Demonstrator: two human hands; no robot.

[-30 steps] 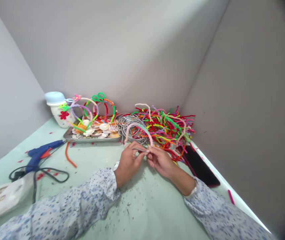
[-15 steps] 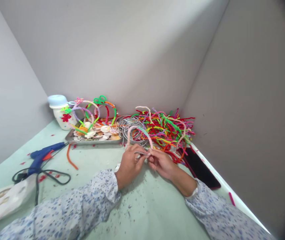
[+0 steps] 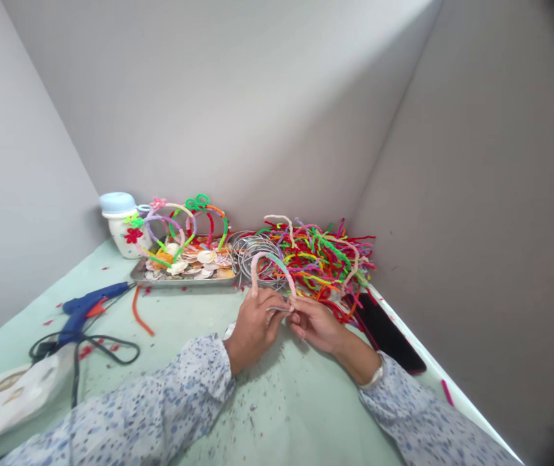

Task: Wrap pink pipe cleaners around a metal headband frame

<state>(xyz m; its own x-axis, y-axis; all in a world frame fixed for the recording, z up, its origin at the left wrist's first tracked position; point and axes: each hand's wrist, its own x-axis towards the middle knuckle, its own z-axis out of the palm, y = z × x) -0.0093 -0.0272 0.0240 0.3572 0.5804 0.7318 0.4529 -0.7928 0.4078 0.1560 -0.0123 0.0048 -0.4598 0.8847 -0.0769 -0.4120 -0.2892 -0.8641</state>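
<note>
Near the middle of the pale green desk (image 3: pixel 306 414), the left grip (image 3: pixel 252 327) is clenching around one end of an arched band wrapped in fuzzy pink and teal chenille (image 3: pixel 254 273) and is pressing a thin grey strip (image 3: pixel 279 309) between its fingers, while the right grip (image 3: pixel 318 323) is pinching at the band's other end, the fingertips of both almost meeting. Little is changing: the view is shifting slightly and both hands are keeping the same close pinch, so the fine work at that end is apparently still going on. The band is arching upward in front of a loose coil of silver wire (image 3: pixel 243 255), with a tangled pile of multicoloured chenille stems (image 3: pixel 325 259) spreading beside it. Farther left, a shallow metal tray (image 3: pixel 189 283) is holding seashells (image 3: pixel 206 257), and colourful chenille hoops (image 3: pixel 224 224) are standing over it beside a white bottle with a light blue lid (image 3: pixel 120 239). Toward the outer sides, a blue glue gun (image 3: pixel 83 303) is lying on the left and a black phone with a red edge (image 3: pixel 391 333) is resting on the right.
</note>
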